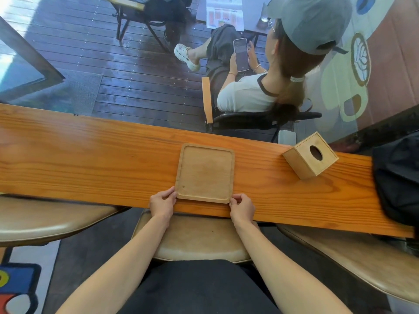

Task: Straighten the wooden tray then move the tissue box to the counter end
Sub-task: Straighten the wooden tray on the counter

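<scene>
Wooden tray (204,173), nothing in it, pinched at near corners by left hand (162,203) and right hand (242,207); tissue box (310,155) apart.

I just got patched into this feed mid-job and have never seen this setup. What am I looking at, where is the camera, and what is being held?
There is no machine here: a person works with two bare hands, and the single picture comes from a wide-angle camera on their head, looking forward and down. The long wooden counter runs across the view. On it lies an empty wooden tray; the left hand and right hand pinch its two near corners. To the right the wooden tissue box stands untouched, turned at an angle, and a black bag sits at the counter's right end. Beyond the counter, someone sits looking at a phone.
</scene>
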